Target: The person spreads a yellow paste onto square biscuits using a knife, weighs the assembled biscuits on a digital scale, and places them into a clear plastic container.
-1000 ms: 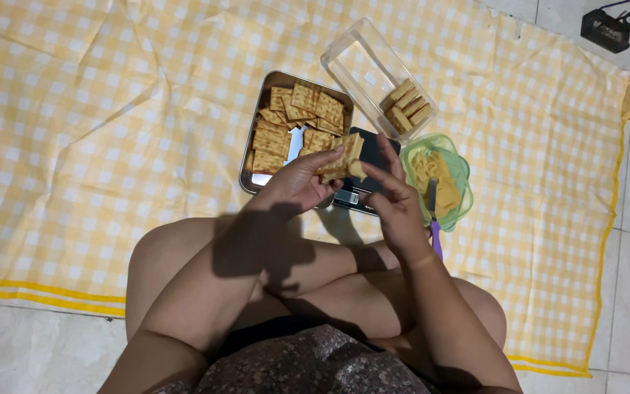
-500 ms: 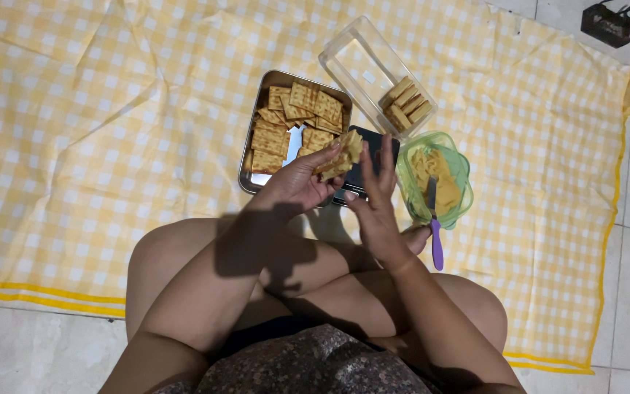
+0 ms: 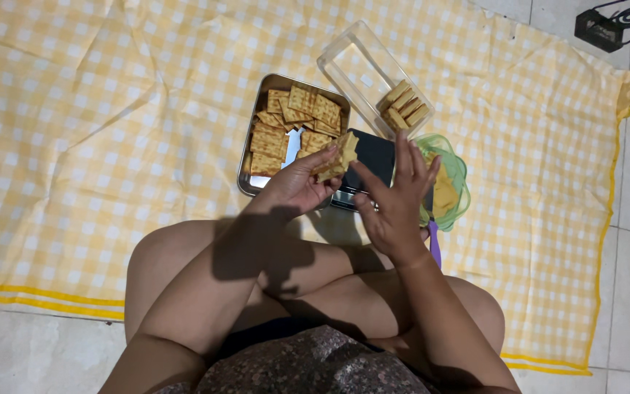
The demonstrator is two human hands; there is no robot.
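- The left hand holds a small stack of square crackers just above the near right corner of the metal tray. The fingers are closed on the stack from both sides, pinching it by its edges.
- The right hand is open, with fingers spread and palm turned toward the stack; it touches nothing that I can see, and it hovers to the right of the tray, over the black flat device.
- Risk, as I judge it: the stack is held only at its edges and is a little tilted, so a cracker could slide out and fall on the black device or on the yellow checked cloth.
- Too hard a pinch may break these thin crackers.
- The green bowl with yellowish spread and a purple handle lies further right of the tray, close to the right hand; a careless move could knock it.
- Behind the tray, the clear box keeps a few more crackers.
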